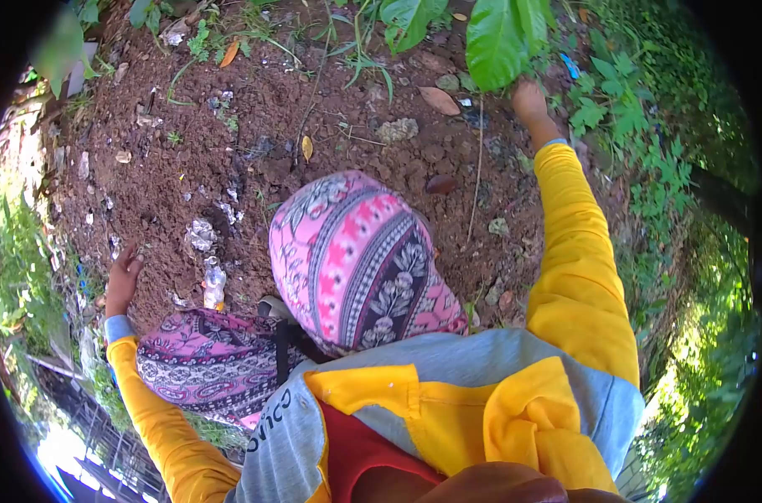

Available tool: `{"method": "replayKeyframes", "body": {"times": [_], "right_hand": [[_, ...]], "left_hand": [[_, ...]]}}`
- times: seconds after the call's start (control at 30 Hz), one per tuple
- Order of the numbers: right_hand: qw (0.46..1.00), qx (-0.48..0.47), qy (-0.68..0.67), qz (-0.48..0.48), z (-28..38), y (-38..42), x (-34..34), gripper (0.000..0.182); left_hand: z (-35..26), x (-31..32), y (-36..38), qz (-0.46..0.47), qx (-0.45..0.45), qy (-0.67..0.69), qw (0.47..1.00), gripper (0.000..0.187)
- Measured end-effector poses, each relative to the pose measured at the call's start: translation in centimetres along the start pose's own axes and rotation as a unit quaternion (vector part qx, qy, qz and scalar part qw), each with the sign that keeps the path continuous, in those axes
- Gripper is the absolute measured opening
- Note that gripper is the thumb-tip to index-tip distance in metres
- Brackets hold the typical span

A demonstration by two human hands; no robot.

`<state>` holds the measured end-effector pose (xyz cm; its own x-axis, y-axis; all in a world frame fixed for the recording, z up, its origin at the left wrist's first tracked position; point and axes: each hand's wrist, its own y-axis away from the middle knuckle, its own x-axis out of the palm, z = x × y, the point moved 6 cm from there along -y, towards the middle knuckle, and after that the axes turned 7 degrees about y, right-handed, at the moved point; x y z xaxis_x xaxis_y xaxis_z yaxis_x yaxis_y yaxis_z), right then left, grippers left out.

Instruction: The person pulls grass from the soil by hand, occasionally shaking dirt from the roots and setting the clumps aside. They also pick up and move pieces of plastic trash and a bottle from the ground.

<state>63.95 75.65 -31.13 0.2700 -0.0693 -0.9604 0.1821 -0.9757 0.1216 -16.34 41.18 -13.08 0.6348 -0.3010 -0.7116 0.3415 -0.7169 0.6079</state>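
My right hand point(529, 102) reaches far out to the upper right, close under a large green leaf point(494, 50) of a broad-leaved plant. It looks closed, but the leaf and the hand's own back hide the fingertips and whatever they hold. On the left, my left hand point(123, 281) hovers low beside the bare brown soil point(171, 184), its fingers loosely bent and a little apart, with nothing visible in them. Crumpled foil-like litter point(201, 235) and a clear plastic bottle point(214, 283) lie on the soil to the right of that hand.
My knees, in pink patterned cloth point(356, 260), take up the middle. Stones point(398, 130), dry leaves point(440, 101), thin stems and scraps of litter dot the ground. Leafy weeds point(624, 105) grow along the right, and more greenery point(16, 251) edges the left.
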Motion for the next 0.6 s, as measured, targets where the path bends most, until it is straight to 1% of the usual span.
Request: {"method": "replayKeyframes", "body": {"times": [0.03,0.07,0.13,0.17,0.2,0.27,0.37,0.43,0.47,0.53,0.57,0.6], "right_hand": [[1.000,-0.015,0.002,-0.018,0.7,-0.4,0.7,0.028],[0.998,0.017,0.033,0.043,0.3,-1.0,2.1,0.029],[0.980,0.076,0.093,0.161,0.1,-1.0,2.8,0.031],[0.969,0.091,0.089,0.211,-0.1,-1.0,3.5,0.033],[0.956,0.107,0.087,0.259,-1.0,-1.1,4.8,0.035],[0.948,0.164,0.009,0.273,-1.9,-0.8,6.1,0.035],[0.948,0.147,0.013,0.283,-2.7,-1.1,6.9,0.035],[0.944,0.200,-0.027,0.262,-4.0,-1.3,7.3,0.035],[0.940,0.226,-0.048,0.252,-4.7,-1.3,7.7,0.035],[0.968,0.155,-0.047,0.193,-6.2,-1.7,10.4,0.033],[0.979,0.119,-0.045,0.160,-6.1,-1.5,10.5,0.032],[0.978,0.103,-0.083,0.163,-5.2,-1.0,9.5,0.033]], "left_hand": [[0.7,-0.2,0.4,0.000,-0.016,-0.006,1.000,0.046],[2.0,-0.4,0.4,0.010,-0.077,-0.030,0.997,0.046],[0.8,-0.4,1.6,0.006,-0.050,-0.048,0.998,0.046],[-0.1,-0.4,2.1,0.006,-0.037,-0.057,0.998,0.046],[-0.9,-0.2,2.4,0.026,-0.047,-0.070,0.996,0.047],[-1.3,-0.1,2.6,0.023,-0.042,-0.075,0.996,0.047],[-2.2,0.1,2.3,0.024,-0.042,-0.074,0.996,0.047],[-3.6,0.3,2.1,0.020,-0.037,-0.078,0.996,0.045],[-4.6,0.4,2.0,0.025,-0.016,-0.080,0.996,0.045],[-6.7,-0.1,2.0,0.027,-0.029,-0.049,0.998,0.044],[-7.2,-0.4,2.3,0.026,-0.034,-0.030,0.999,0.044],[-7.7,-0.6,2.5,0.014,-0.027,-0.025,0.999,0.043]]}}
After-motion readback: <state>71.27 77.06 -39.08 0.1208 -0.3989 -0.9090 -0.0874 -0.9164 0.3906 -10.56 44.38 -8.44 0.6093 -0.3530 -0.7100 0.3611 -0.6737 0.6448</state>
